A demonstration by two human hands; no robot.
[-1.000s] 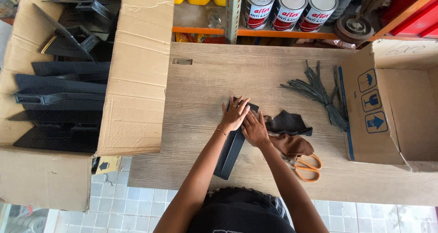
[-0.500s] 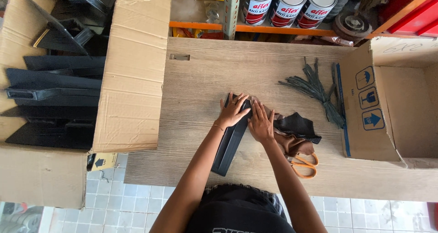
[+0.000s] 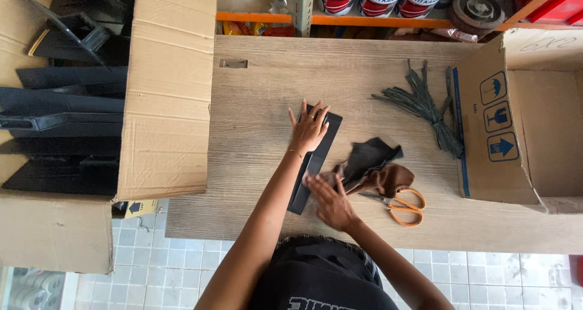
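On the wooden table (image 3: 255,134), a long flat black strip (image 3: 316,161) lies slanted, its upper end farther from the person than its lower end. Left hand (image 3: 310,128) rests flat on the upper end of the strip, fingers spread apart and pressing down, gripping nothing. Right hand (image 3: 331,200) lies open near the strip's lower half, its fingertips at or just over the strip's edge (the hand is blurred, so contact is hard to confirm). Just right of the strip sit dark and brown scraps (image 3: 373,167) of soft material, with orange-handled scissors (image 3: 401,207) beside them. Farther right a bundle of dark strips (image 3: 425,103) lies near an open cardboard box (image 3: 522,140). Left of the table, a larger cardboard box (image 3: 164,103) holds black moulded parts (image 3: 61,115).
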